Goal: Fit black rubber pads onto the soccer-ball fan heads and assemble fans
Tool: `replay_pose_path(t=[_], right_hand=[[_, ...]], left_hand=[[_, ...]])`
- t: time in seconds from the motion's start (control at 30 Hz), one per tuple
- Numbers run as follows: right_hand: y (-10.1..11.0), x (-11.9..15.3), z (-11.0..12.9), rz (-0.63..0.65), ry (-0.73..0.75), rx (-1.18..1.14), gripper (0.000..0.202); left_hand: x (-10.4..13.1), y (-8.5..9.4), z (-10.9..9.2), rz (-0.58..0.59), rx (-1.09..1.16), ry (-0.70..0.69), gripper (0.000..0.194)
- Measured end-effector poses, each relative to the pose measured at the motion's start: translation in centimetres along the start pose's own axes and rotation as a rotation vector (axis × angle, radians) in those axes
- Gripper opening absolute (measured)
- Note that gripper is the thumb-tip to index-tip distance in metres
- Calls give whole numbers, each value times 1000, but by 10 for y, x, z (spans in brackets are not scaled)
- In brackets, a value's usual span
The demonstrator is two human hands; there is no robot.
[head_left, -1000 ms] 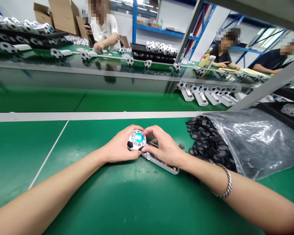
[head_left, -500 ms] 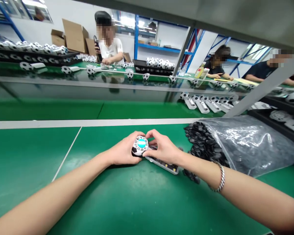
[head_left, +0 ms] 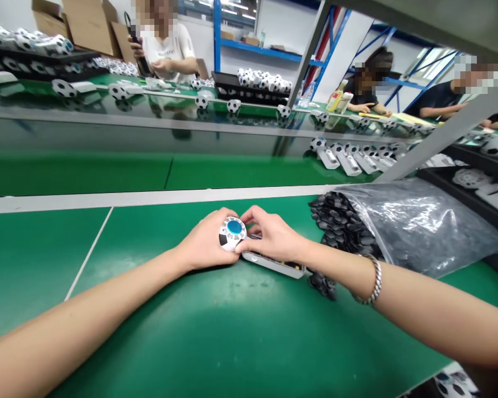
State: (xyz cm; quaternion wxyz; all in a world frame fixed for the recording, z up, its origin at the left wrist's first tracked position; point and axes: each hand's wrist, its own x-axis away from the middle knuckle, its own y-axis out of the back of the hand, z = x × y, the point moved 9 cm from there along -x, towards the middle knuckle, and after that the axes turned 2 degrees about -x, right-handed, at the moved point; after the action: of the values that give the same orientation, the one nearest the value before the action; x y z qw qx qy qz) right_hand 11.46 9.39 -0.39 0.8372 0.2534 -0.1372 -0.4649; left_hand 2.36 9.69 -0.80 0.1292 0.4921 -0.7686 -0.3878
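Note:
A handheld fan (head_left: 228,241) with a black-and-white football-patterned head is held low over the green bench. Its head shows a ring of vents round a blue disc. My left hand (head_left: 203,240) is closed round the head's left side. From the right, my right hand (head_left: 280,236) pinches the head's edge near the neck, thumb in front and fingers behind. The fan's grey-white handle (head_left: 271,265) points right beneath my right hand, its top open with dark parts inside. My right fingers partly cover the neck, so I cannot tell whether they hold a small piece.
Loose black pieces (head_left: 344,226) spill from a clear plastic bag (head_left: 435,226) at right. Behind them lie several fans (head_left: 348,160) in a row. A slanted metal post (head_left: 444,127) stands at right. Across a belt (head_left: 128,168), co-workers (head_left: 170,52) sit among trays of fans.
The fan has tilted: the handle's side wall shows more and the blue disc looks darker. Both hands keep their hold. The whole view has shifted slightly, and the co-worker opposite has raised a hand.

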Motion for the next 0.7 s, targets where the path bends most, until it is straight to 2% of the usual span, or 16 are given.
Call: replay_pose_path(t=[0.17,0.33,0.5,0.6,0.7], right_hand=[[-2,-6,-13,34,-20,-147,47],[1,-7,-16,-35,-55,-188,48],[2,-6,-10,-70,-48,-99,47],[6,-4,-6,-3,-45,-59,51],[21,4,1,82,-71,139,61]], left_hand=[[3,1,-3,-89,-51,9,49],[5,1,3,-116,-24,92,50],[5,3,8,-98,48,148,52],[0,4,14,-57,108,183,54],[-5,6,17,-47,226,192,54]])
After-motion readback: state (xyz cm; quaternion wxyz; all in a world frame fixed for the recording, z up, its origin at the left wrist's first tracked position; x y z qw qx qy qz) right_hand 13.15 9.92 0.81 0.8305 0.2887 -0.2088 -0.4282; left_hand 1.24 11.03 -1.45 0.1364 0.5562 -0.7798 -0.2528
